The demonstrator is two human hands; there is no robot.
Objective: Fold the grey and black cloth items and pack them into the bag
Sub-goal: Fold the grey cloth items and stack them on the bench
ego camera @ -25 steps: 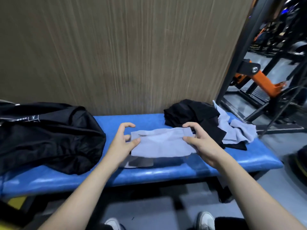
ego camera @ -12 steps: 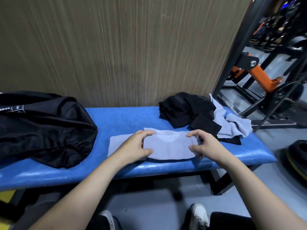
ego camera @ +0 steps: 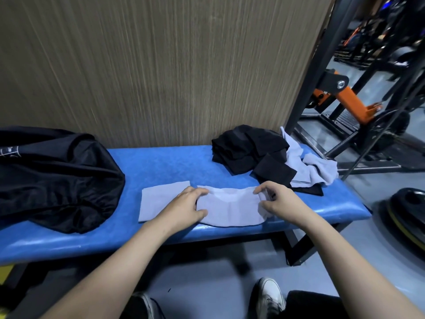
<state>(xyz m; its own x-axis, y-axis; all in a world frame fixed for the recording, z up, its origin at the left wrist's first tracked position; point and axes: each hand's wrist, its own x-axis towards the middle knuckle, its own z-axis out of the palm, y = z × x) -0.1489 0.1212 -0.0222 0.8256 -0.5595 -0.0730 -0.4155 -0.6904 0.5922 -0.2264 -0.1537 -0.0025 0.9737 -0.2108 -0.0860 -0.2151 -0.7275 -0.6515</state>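
A brown wood-grain wall panel (ego camera: pixel 161 65) rises beyond both hands, filling the upper view. Below it, a blue padded bench (ego camera: pixel 161 166) runs left to right under the hands, its front edge just short of the wrists. Out past the right hand, further right, stands a black and orange gym machine (ego camera: pixel 345 97) on the grey floor.

Well to the left of the left hand lies the black bag (ego camera: pixel 55 178), slumped on the bench, its fabric crumpled; whether its mouth is open cannot be told. Beyond and to the right of the right hand sits a pile of black cloth (ego camera: pixel 248 150), loosely folded, and against its far right side a crumpled grey cloth (ego camera: pixel 315 171), both resting on the bench and touching each other.

Between the two hands a grey cloth (ego camera: pixel 230 208) lies flat on the bench near the front edge, partly folded, with one flap (ego camera: pixel 161 199) showing to the left of the left hand.

The left hand (ego camera: pixel 184 208) rests palm down on the cloth, fingers slightly bent and pressing it onto the bench. The right hand (ego camera: pixel 280 203) curls at the cloth's right end, thumb and fingertips pinching the edge there.

Below the forearms, two white shoes (ego camera: pixel 269 295) stand on the floor.
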